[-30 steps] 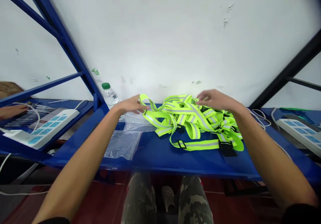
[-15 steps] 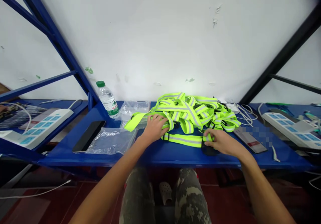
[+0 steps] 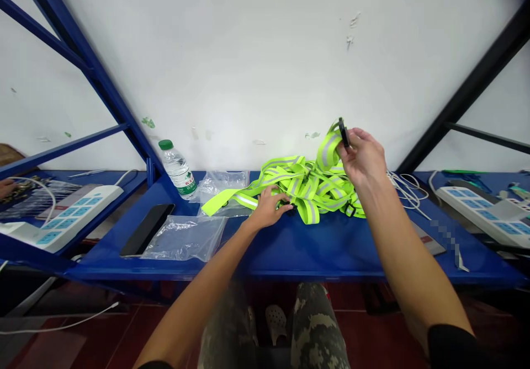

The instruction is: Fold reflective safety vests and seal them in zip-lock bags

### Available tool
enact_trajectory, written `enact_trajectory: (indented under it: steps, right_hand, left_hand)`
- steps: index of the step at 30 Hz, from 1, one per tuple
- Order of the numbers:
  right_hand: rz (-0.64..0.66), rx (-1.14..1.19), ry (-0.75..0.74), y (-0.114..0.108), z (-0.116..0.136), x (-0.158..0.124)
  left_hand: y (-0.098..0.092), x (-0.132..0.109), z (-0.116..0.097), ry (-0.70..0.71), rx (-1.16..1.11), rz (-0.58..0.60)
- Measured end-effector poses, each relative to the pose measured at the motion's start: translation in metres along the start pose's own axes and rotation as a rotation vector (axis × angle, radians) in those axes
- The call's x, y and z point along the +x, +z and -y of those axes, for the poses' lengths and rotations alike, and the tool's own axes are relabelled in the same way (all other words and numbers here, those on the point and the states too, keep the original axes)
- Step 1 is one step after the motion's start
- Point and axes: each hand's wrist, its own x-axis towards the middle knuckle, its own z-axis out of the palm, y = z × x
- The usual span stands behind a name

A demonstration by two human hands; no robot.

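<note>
You sit at a blue table [image 3: 314,261] with a white wall [image 3: 248,54] behind it. In the middle of the table lies a pile of bright green straps [image 3: 298,190] with shiny gray stripes. Your right hand [image 3: 360,156] is up above the pile, and its thumb and fingers pinch a black buckle [image 3: 343,132], holding up one strap. Your left hand [image 3: 269,208] is low at the front of the pile, fingers bent, right by a small black clip [image 3: 289,206]. You can't tell if it has hold of the clip. Left of the pile are a water bottle [image 3: 178,169], a clear plastic bag [image 3: 184,238] and a black phone [image 3: 146,229].
</note>
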Motion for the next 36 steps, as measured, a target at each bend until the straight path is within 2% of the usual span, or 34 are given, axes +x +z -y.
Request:
enact_trajectory:
  steps: [2, 5, 6, 8, 9, 10, 12, 14, 16, 19, 22, 24, 29, 34, 36]
  right_hand:
    - [-0.156, 0.031, 0.026, 0.011, 0.012, 0.027]
    - [-0.394, 0.035, 0.051, 0.018, 0.038, 0.061]
    - [-0.434, 0.038, 0.011, 0.018, 0.046, 0.068]
    - [-0.459, 0.026, -0.142, 0.017, 0.051, 0.066]
    - [-0.424, 0.001, -0.21, 0.017, 0.046, 0.057]
    - [-0.354, -0.025, -0.211, 0.017, 0.037, 0.043]
    - [-0.118, -0.049, -0.037, 0.017, 0.006, 0.006]
    - [0.029, -0.071, 0.155, 0.017, -0.029, -0.033]
    - [0.095, -0.096, 0.287, 0.015, -0.059, -0.062]
    - [0.127, -0.121, 0.32, 0.009, -0.086, -0.082]
    - [0.094, -0.125, 0.279, 0.006, -0.1, -0.088]
    - [0.073, -0.128, 0.276, 0.005, -0.106, -0.092]
    - [0.063, -0.161, 0.27, 0.005, -0.111, -0.1]
    - [0.064, -0.177, 0.263, 0.002, -0.111, -0.1]
    - [0.053, -0.186, 0.242, 0.001, -0.113, -0.101]
  left_hand:
    - [-0.016, 0.014, -0.001, -0.032, -0.075, -0.067]
    - [-0.07, 0.042, -0.008, -0.026, -0.327, -0.195]
    - [-0.09, 0.049, -0.013, -0.002, -0.412, -0.178]
    - [-0.119, 0.055, -0.023, 0.036, -0.545, -0.183]
    - [-0.126, 0.055, -0.028, 0.048, -0.581, -0.15]
    - [-0.127, 0.052, -0.031, 0.044, -0.602, -0.101]
    - [-0.113, 0.044, -0.032, 0.012, -0.606, 0.032]
    - [-0.09, 0.034, -0.025, -0.026, -0.581, 0.141]
    - [-0.068, 0.026, -0.014, -0.054, -0.544, 0.203]
    - [-0.048, 0.017, 0.005, -0.099, -0.507, 0.223]
    - [-0.036, 0.011, 0.019, -0.147, -0.555, 0.163]
    - [-0.03, 0.008, 0.023, -0.167, -0.576, 0.164]
    - [-0.019, 0.003, 0.022, -0.197, -0.565, 0.197]
    - [-0.012, 0.003, 0.022, -0.327, -0.582, 0.105]
    - [-0.01, 0.003, 0.022, -0.335, -0.571, 0.061]
